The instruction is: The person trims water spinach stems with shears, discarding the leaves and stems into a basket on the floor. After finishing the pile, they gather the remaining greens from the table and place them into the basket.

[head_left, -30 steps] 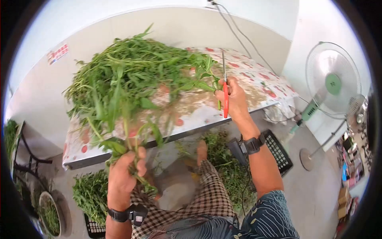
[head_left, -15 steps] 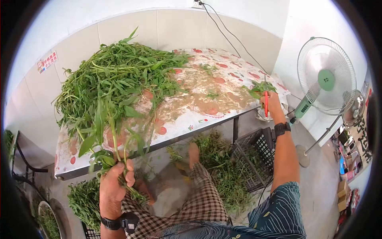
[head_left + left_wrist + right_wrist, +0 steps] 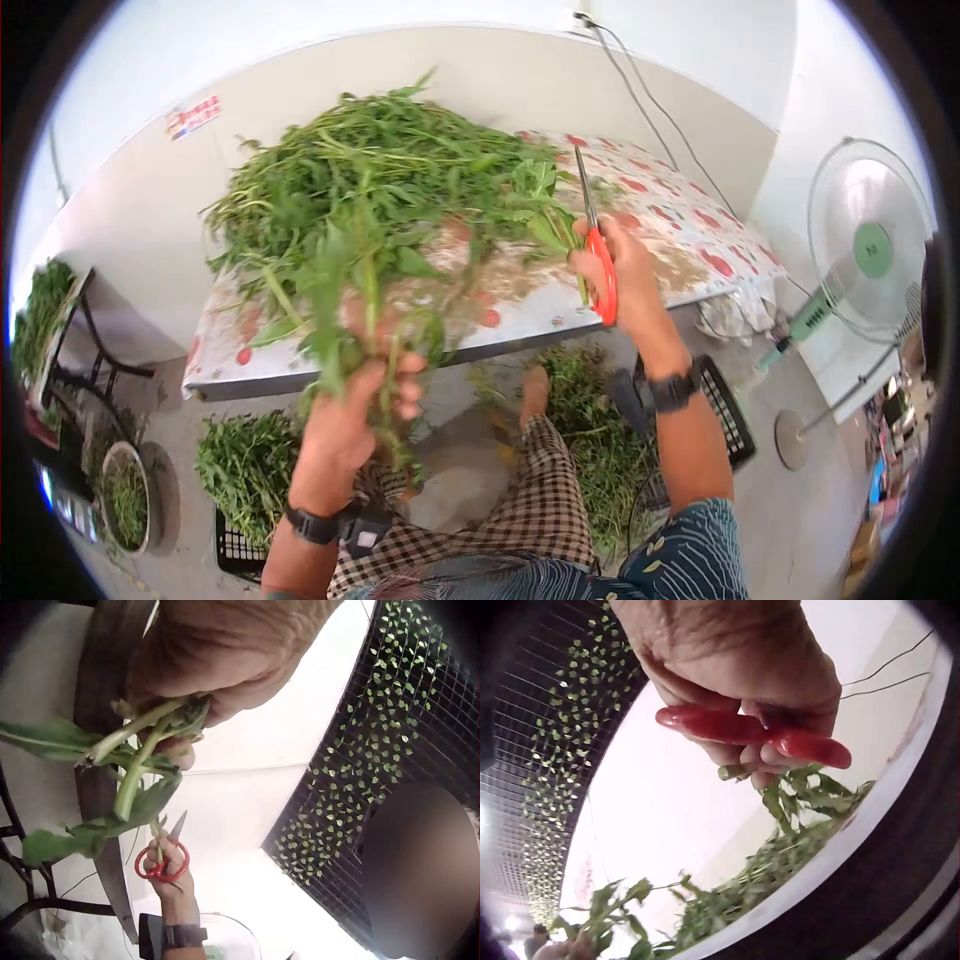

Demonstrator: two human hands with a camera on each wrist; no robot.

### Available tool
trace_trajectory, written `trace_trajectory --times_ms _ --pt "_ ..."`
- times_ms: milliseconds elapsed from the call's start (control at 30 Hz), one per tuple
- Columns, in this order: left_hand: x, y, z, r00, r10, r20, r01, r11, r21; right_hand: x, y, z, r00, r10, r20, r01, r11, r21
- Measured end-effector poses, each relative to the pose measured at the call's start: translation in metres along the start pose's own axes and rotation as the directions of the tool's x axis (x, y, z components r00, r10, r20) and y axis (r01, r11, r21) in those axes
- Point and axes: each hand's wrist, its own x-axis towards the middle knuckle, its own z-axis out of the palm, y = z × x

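My left hand (image 3: 345,425) grips several leafy green stems (image 3: 370,300) in front of the table's edge; in the left wrist view their cut ends (image 3: 135,769) stick out below the fingers. Above the table's right part, my right hand (image 3: 630,275) holds red-handled scissors (image 3: 603,275), blades pointing up, together with a small leafy sprig (image 3: 545,215). The right wrist view shows the red handles (image 3: 712,725) across the palm and a stem end (image 3: 732,772) between the fingers. A large heap of greens (image 3: 370,170) covers the table's left and back.
The table's patterned cloth (image 3: 690,210) carries brown dirt. Below are greens in a black crate (image 3: 235,555), cuttings on the floor (image 3: 600,450) and another black crate (image 3: 735,410) at right. A standing fan (image 3: 870,250) is at the right, a round tub (image 3: 150,500) at lower left.
My right hand swung out to the table's right end with a sprig and is now back nearer the heap, holding scissors and a sprig. My left hand keeps its stems, raised slightly.
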Motion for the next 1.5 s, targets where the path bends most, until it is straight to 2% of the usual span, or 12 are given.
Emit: trace_trajectory --times_ms 133,233,333,667,867,1000,1100,1200,1300,1400,1433,1500 --pt "0.016 -0.011 0.015 0.999 0.049 0.001 -0.049 0.995 -0.081 -0.048 -0.029 0.062 0.985 -0.010 0.175 -0.019 0.987 0.161" --pt "0.019 -0.017 0.025 0.999 -0.025 -0.046 0.015 0.975 -0.222 -0.074 -0.032 0.098 0.945 -0.066 0.319 0.042 0.996 0.081" --pt "0.023 -0.019 0.025 0.994 -0.102 -0.042 0.086 0.955 -0.284 -0.082 -0.022 0.119 0.923 -0.224 0.312 0.276 0.952 -0.134" --pt "0.024 -0.021 0.030 0.991 -0.121 0.055 0.132 0.937 -0.324 -0.078 -0.016 0.126 0.931 -0.280 0.236 0.333 0.914 -0.231" --pt "0.024 -0.021 0.026 0.995 -0.070 0.068 0.086 0.957 -0.277 -0.081 -0.014 0.121 0.957 -0.082 0.280 0.025 0.979 0.202" --pt "0.022 -0.025 0.030 0.996 -0.026 0.081 0.055 0.924 -0.378 -0.085 -0.014 0.116 0.936 -0.035 0.351 -0.018 0.989 0.148" --pt "0.024 -0.033 0.019 0.985 -0.058 0.163 0.118 0.915 -0.387 -0.091 -0.022 0.112 0.913 0.085 0.400 -0.198 0.948 0.250" --pt "0.016 -0.033 0.021 0.993 0.000 0.117 0.005 0.999 -0.044 -0.099 -0.014 0.119 0.948 -0.034 0.317 0.025 0.999 0.031" --pt "0.008 -0.025 0.038 0.998 -0.065 0.024 0.068 0.976 -0.204 -0.102 -0.001 0.128 0.970 -0.126 0.207 0.118 0.992 0.055" --pt "0.018 -0.037 0.032 0.993 -0.105 0.047 0.112 0.977 -0.180 -0.102 -0.005 0.120 0.973 -0.188 0.131 0.184 0.982 0.038" --pt "0.023 -0.038 0.029 0.983 -0.090 0.160 0.113 0.983 -0.142 -0.100 -0.006 0.116 0.972 -0.221 0.076 0.221 0.975 0.017" --pt "0.022 -0.039 0.038 0.990 -0.011 0.139 0.021 0.997 -0.071 -0.091 -0.010 0.099 0.973 -0.228 0.041 0.228 0.974 0.013"
